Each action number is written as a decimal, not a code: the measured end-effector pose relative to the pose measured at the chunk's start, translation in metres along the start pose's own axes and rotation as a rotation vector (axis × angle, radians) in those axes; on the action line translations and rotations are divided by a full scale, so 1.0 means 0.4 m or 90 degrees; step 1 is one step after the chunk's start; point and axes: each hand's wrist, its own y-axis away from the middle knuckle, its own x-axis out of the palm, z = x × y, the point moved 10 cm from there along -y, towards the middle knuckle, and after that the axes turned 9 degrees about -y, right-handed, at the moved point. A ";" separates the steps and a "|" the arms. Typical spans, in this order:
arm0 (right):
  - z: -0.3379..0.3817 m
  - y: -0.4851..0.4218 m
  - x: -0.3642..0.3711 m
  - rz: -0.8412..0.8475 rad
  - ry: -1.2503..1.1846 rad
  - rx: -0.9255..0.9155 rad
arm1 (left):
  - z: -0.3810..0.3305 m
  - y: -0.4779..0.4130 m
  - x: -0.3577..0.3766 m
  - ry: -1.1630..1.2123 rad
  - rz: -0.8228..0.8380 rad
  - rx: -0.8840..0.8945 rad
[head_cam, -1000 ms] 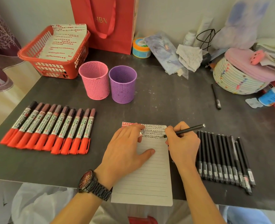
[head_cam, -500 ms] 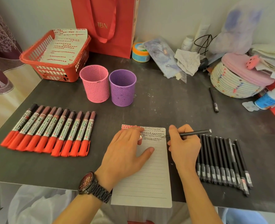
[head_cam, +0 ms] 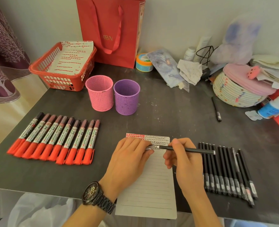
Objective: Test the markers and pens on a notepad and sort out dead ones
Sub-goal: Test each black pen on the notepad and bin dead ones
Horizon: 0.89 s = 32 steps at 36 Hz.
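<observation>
Standing at the near edge, one sees a dark grey table (head_cam: 168, 112) set against a pale wall (head_cam: 176, 22), with a purple curtain (head_cam: 2, 46) at far left. Along the far side stand a red bag (head_cam: 109, 30) and a red basket (head_cam: 42, 71) holding marked paper. A pink cup (head_cam: 99, 94) and a purple cup (head_cam: 126, 99) stand side by side nearer the middle. A row of red-capped markers (head_cam: 53, 141) lies at left. A row of black pens (head_cam: 225, 171) lies at right, and a woven basket (head_cam: 233, 94) sits far right.

The notepad (head_cam: 151, 185) lies at the near edge, centre. The left hand (head_cam: 127, 161) rests on its upper half. A small dark item shows at its fingertips; whether they pinch it cannot be told. The right hand (head_cam: 184, 163) grips one pen (head_cam: 189, 150) between thumb and curled fingers. The pen lies nearly level, its tip at the scribbled lines near the top of the notepad, just beside the left fingertips.
</observation>
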 end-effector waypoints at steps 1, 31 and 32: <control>-0.004 0.001 0.003 0.008 0.015 0.003 | -0.003 0.000 -0.001 -0.008 -0.001 0.006; 0.160 -0.075 -0.433 -0.096 0.450 0.088 | 0.037 0.021 0.061 -0.031 0.139 -0.075; 0.168 -0.081 -0.486 -0.099 0.542 0.113 | 0.037 0.021 0.063 -0.035 0.144 -0.078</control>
